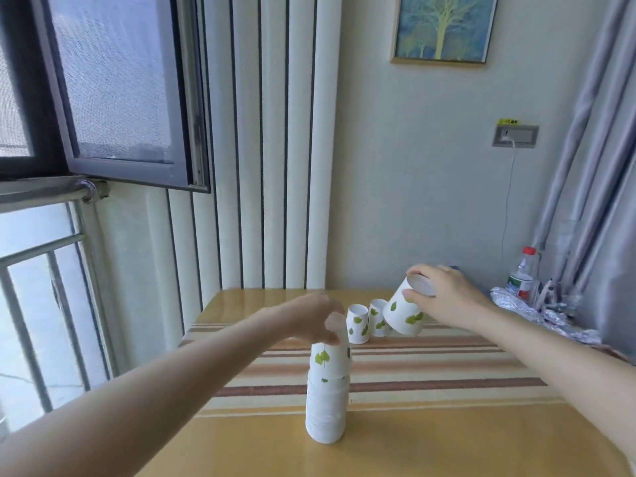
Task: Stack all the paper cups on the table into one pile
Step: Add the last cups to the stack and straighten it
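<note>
Fingers of my left hand (318,318) are pinched around the top of the tall pile of upside-down white paper cups printed with green leaves (327,380), steadying it on the yellow wooden table (447,442). My right hand (444,297) grips one more leaf-printed paper cup (404,313) by its base, tilted in the air just behind and right of the pile, not yet over it. Most of the work looks done, I judge: the pile already holds many nested cups, too tightly packed for me to count. Two loose cups (358,323) stand upside down just behind the pile. So three remain: one held, two on the table.
</note>
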